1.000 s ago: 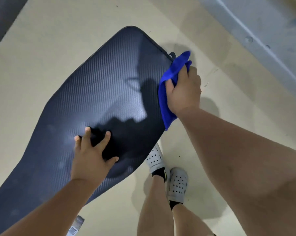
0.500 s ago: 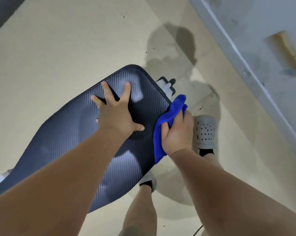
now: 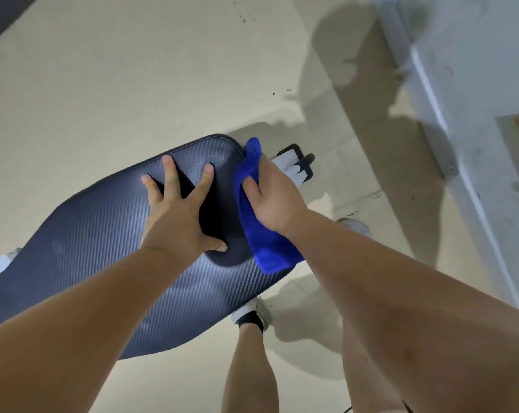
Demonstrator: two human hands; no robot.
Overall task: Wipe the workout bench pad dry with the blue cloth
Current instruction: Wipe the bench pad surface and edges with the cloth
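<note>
While pad [image 3: 88,234] braced, cloth [image 3: 264,242] farther along.

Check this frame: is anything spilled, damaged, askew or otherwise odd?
Nothing looks spilled or askew. The dark ribbed bench pad looks intact, left hand flat on it, right hand gripping the blue cloth at its edge. Only dark specks dot the beige floor.

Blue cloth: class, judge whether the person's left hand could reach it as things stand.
Probably yes. The left hand lies spread on the bench pad close beside the blue cloth, with only bare pad between; the right hand grips the cloth.
</note>
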